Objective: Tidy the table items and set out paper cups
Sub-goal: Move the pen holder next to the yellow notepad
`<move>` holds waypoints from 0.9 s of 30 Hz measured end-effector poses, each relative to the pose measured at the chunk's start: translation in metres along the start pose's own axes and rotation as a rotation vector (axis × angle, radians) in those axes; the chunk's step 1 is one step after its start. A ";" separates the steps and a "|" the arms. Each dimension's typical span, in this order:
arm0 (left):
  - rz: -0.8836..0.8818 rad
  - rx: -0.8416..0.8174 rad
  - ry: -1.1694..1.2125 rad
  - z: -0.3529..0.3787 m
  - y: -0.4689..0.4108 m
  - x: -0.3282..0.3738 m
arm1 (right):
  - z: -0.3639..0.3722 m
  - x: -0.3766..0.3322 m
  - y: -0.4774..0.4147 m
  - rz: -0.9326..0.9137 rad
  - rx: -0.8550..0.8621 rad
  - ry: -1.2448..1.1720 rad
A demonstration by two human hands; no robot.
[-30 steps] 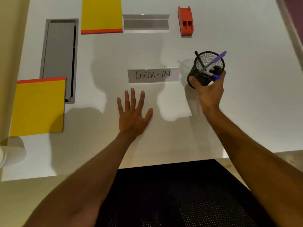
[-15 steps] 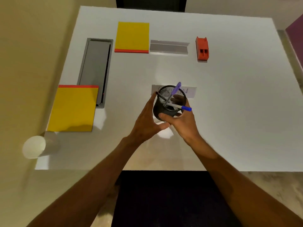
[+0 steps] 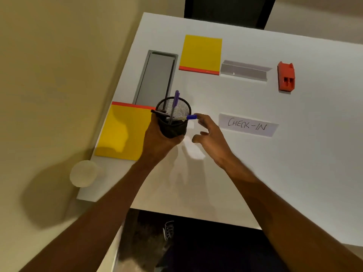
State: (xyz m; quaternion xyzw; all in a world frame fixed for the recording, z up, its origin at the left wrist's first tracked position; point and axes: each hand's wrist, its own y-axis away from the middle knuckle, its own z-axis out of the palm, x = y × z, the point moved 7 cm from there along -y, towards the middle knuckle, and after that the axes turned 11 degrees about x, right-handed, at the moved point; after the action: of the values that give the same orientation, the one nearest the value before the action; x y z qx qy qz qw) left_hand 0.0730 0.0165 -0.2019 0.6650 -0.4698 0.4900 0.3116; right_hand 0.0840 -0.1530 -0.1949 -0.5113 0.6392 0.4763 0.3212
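My left hand (image 3: 159, 142) grips a black mesh pen cup (image 3: 172, 120) holding several pens, lifted over the left part of the white table (image 3: 294, 154). Just to its right, my right hand (image 3: 210, 134) hovers with fingers apart, holding nothing. A white paper cup (image 3: 83, 173) stands at the table's near left corner. Right of my hands lies a "CHECK-IN" paper sign (image 3: 248, 125).
One yellow notepad (image 3: 123, 132) lies left of the pen cup, another yellow notepad (image 3: 201, 53) at the back. A grey recessed cable tray (image 3: 155, 77) sits between them. Also at the back: a clear sign holder (image 3: 244, 70) and a red stapler (image 3: 285, 77). A black chair is below me.
The pen cup passed from my right hand to my left and moved left across the table. My right hand let go and opened. The view shifted left.
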 end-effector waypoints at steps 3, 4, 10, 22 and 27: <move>-0.013 0.059 -0.024 -0.030 -0.028 -0.019 | 0.026 0.006 -0.026 -0.103 0.032 0.241; -0.025 0.081 -0.032 -0.040 -0.037 -0.027 | 0.038 0.008 -0.036 -0.172 0.009 0.373; -0.018 0.164 -0.097 -0.074 -0.087 -0.061 | 0.101 0.047 -0.085 -0.486 -0.174 1.029; -0.062 0.295 -0.166 -0.085 -0.162 -0.094 | 0.113 0.069 -0.091 -0.638 0.014 1.130; -0.120 0.385 -0.177 -0.086 -0.191 -0.100 | 0.114 0.071 -0.093 -0.664 0.046 1.124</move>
State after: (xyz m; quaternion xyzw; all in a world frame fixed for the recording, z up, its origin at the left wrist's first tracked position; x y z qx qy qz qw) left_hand 0.2116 0.1931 -0.2595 0.7794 -0.3527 0.4908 0.1651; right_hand 0.1452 -0.0729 -0.3240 -0.8455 0.5281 -0.0018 0.0791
